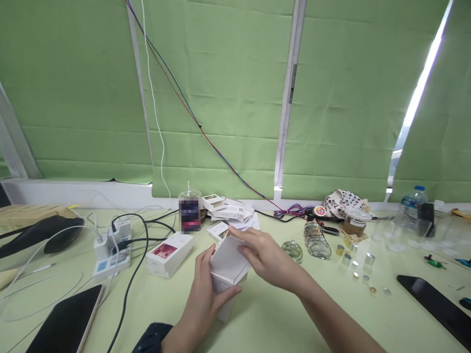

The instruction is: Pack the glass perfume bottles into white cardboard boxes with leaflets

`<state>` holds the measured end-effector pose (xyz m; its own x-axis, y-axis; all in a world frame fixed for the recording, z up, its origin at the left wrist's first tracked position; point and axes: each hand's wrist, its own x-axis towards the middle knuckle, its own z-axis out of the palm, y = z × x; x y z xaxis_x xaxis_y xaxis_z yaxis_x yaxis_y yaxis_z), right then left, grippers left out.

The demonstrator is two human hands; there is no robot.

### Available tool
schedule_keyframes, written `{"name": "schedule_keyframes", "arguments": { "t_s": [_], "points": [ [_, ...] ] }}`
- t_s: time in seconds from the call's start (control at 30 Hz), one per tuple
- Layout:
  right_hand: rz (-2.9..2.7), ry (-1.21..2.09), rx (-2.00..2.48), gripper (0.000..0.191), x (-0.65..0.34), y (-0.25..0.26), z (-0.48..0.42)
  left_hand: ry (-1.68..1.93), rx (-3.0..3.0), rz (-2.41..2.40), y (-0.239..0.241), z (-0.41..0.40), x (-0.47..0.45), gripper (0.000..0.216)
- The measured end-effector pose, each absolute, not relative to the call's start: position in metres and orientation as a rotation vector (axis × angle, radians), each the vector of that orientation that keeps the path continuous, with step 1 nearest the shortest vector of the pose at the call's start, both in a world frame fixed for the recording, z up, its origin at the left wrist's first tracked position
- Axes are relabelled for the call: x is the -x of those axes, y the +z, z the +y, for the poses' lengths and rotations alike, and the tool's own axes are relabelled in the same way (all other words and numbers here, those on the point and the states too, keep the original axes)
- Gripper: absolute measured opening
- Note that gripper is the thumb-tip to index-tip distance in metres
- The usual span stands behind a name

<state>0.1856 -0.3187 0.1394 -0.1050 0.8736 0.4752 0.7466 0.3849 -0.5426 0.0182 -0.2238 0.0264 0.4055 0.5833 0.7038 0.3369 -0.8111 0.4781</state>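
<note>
A small white cardboard box [225, 284] is held tilted above the table, its top flap [226, 255] raised. My left hand [196, 299] is closed around its lower part, with the thumb across the near side. My right hand [268, 255] pinches the flap between thumb and fingers. What the box contains is hidden. On the table to the left lies a closed white box with a pink picture [165, 250]. Right of my hands are a round glass bottle [293, 251] and a row of similar bottles [315, 240].
Several small gold and silver caps [346, 259] are scattered at the right. Loose white cartons [230, 212] pile up at the back beside a drink cup [190, 211]. Cables surround a power strip [112, 262]. Phones lie left [68, 321] and right [434, 306].
</note>
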Motion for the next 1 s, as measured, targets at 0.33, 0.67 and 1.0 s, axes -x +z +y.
{"name": "schedule_keyframes", "arguments": {
  "t_s": [0.33, 0.67, 1.0],
  "points": [
    [-1.900, 0.164, 1.407, 0.046, -0.182, 0.142, -0.325, 1.392, -2.335, 0.744, 0.027, -0.224, -0.022, 0.084],
    [-1.903, 0.121, 1.380, 0.021, -0.183, 0.143, -0.320, 1.368, -2.263, 0.735, 0.017, -0.226, -0.024, 0.103],
    [-2.045, 0.173, 1.478, 0.022, -0.191, 0.161, -0.345, 1.328, -2.229, 0.653, 0.019, -0.237, -0.030, 0.090]
  ]
}}
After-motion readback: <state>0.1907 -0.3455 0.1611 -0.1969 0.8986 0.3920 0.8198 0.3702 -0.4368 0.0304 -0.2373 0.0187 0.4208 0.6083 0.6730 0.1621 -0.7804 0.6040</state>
